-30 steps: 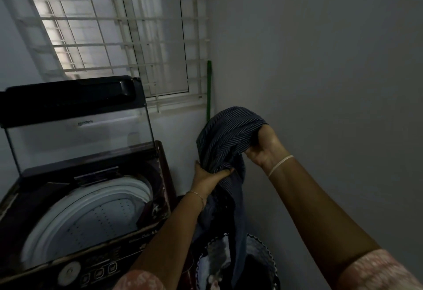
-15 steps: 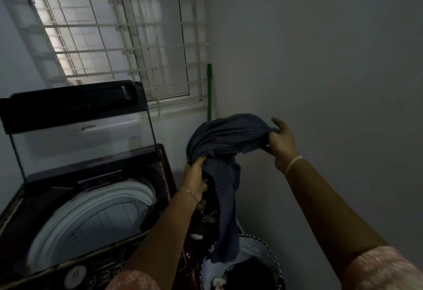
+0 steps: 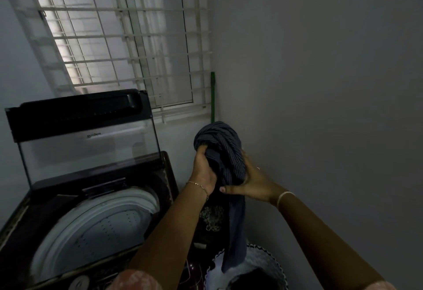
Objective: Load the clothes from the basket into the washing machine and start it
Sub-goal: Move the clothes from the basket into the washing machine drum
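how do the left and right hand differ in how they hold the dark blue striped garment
The left hand grips the bunched top of the dark blue striped garment with fingers curled into the cloth; the right hand cups it from the other side, thumb laid across below. The left wrist wears a thin chain bracelet, the right a pale band. Both hold the same garment above the white basket.

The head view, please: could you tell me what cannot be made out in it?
All in the head view:
The laundry basket is cut off by the bottom edge, its contents dark and partly behind the hanging striped garment.
The control panel is dark and cropped; labels unreadable.
The drum floor is hidden by the washing machine front edge.
The garment, bunched in the left hand and right hand, has no clear type.
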